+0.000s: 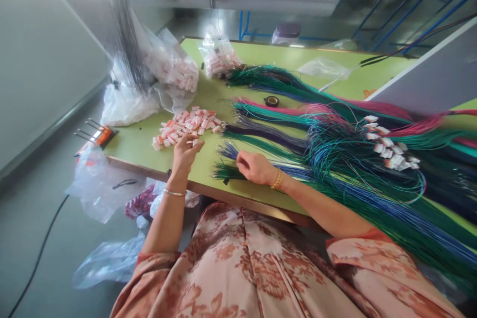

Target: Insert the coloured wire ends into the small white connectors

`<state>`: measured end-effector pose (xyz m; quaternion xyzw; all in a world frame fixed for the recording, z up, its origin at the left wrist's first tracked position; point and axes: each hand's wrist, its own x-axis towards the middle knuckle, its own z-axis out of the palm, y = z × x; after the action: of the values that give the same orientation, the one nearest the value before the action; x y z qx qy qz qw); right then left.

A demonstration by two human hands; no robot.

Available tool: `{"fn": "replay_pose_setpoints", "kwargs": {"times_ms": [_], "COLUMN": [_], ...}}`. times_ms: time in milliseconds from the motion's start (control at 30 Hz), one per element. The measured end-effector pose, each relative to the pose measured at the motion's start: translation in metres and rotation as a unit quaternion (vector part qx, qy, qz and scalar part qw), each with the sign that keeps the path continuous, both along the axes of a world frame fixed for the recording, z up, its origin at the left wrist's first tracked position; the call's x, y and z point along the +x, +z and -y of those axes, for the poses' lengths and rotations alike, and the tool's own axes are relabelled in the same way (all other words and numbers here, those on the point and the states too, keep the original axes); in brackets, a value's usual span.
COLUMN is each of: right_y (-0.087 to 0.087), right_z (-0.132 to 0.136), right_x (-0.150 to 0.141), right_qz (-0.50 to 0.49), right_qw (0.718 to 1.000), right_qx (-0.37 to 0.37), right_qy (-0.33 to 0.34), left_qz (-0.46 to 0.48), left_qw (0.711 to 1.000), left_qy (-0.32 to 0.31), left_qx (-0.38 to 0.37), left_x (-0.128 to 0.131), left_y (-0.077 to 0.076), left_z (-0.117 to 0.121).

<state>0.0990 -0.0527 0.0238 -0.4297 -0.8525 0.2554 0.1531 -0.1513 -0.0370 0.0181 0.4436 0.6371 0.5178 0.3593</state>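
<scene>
Your left hand (185, 151) is at the near edge of the heap of small white-and-orange plastic connectors (186, 126), its fingers drawn narrow around what looks like one small white plastic connector (194, 143). Your right hand (257, 168) is curled over the ends of the thin blue wires (229, 150), thumb and forefinger brought close together; whether a wire is pinched between them, you cannot tell from here. The heap lies on the pale green tabletop (126, 139) to the left of the wire ends, near them but not mixed in.

The likeliest slip is a mix-up of strands: the blue ends lie just beside the dark green wire bundle (223, 171), so a loose pinch could bring a green one along. With so little of that connector showing past your fingers, it could also be turned the wrong way round unnoticed, or drop; your left hand is near the table's front edge, so a dropped piece might roll off towards the floor.

Farther right, a looped tangle of teal and blue wires (328, 144) lies across the long runs, with a cluster of white connectors (387, 144) beside it. Pulling hard on one strand might snag there and drag its neighbours out of line
</scene>
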Motion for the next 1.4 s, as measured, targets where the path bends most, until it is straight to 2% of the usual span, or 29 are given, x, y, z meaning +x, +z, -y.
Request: {"fn": "replay_pose_setpoints", "kwargs": {"times_ms": [67, 133, 267, 400, 633, 933, 1167, 1400], "right_y": [0.002, 0.005, 0.009, 0.014, 0.018, 0.019, 0.020, 0.016], "right_z": [-0.002, -0.004, -0.007, -0.006, -0.001, -0.001, 0.000, 0.000], "right_x": [-0.004, -0.010, -0.022, -0.023, -0.018, -0.013, -0.012, -0.010], "right_qz": [-0.072, -0.138, -0.227, -0.265, -0.287, -0.298, -0.308, -0.285], "right_qw": [0.997, 0.988, 0.967, 0.956, 0.950, 0.945, 0.940, 0.950], "right_qx": [-0.040, -0.071, -0.114, -0.127, -0.112, -0.112, -0.129, -0.113], "right_qy": [-0.004, 0.002, 0.007, -0.009, -0.042, -0.067, -0.073, -0.061], "left_qz": [0.141, 0.227, 0.329, 0.398, 0.404, 0.429, 0.401, 0.442], "left_qw": [0.989, 0.971, 0.939, 0.906, 0.900, 0.895, 0.908, 0.886], "left_qy": [-0.027, -0.054, -0.077, -0.122, -0.114, -0.101, -0.114, -0.110], "left_qx": [-0.021, -0.053, -0.072, -0.077, -0.118, -0.074, -0.030, -0.089], "left_x": [0.005, 0.013, 0.032, 0.045, 0.058, 0.070, 0.075, 0.072], "left_y": [0.001, 0.003, 0.009, 0.013, 0.011, 0.010, 0.007, 0.001], "left_z": [0.006, 0.013, 0.027, 0.036, 0.043, 0.045, 0.045, 0.045]}}
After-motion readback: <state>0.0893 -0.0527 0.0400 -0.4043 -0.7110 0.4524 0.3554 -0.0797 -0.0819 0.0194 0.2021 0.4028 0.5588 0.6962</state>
